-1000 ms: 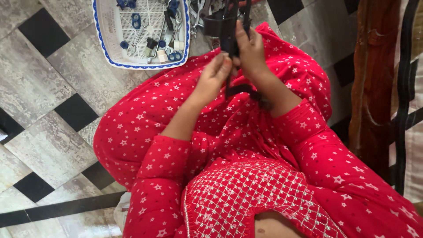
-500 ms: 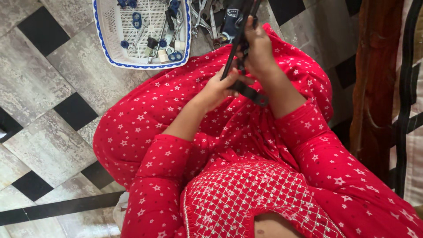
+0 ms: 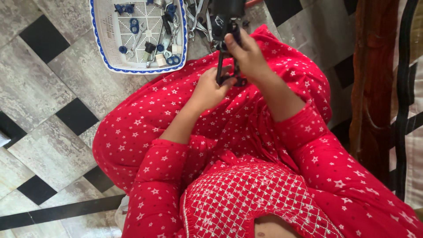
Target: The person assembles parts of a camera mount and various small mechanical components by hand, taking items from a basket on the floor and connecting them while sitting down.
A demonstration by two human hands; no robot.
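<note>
I sit on the floor in red star-print clothes. Both hands hold a black metal device (image 3: 227,42) over my knee; its dark upper body reaches the top edge of the frame. My right hand (image 3: 247,55) wraps its frame from the right. My left hand (image 3: 210,88) grips the lower end of the black frame from below. The part between my palms is hidden.
A white perforated tray with a blue rim (image 3: 108,42) lies on the floor ahead, holding spanners and small blue and black parts. More loose metal tools (image 3: 198,17) lie beside it. The floor has grey and black tiles. Dark wooden furniture (image 3: 374,88) stands at right.
The black device has turned more upright in my hands, and my left hand now grips its lower end. The view has shifted slightly.
</note>
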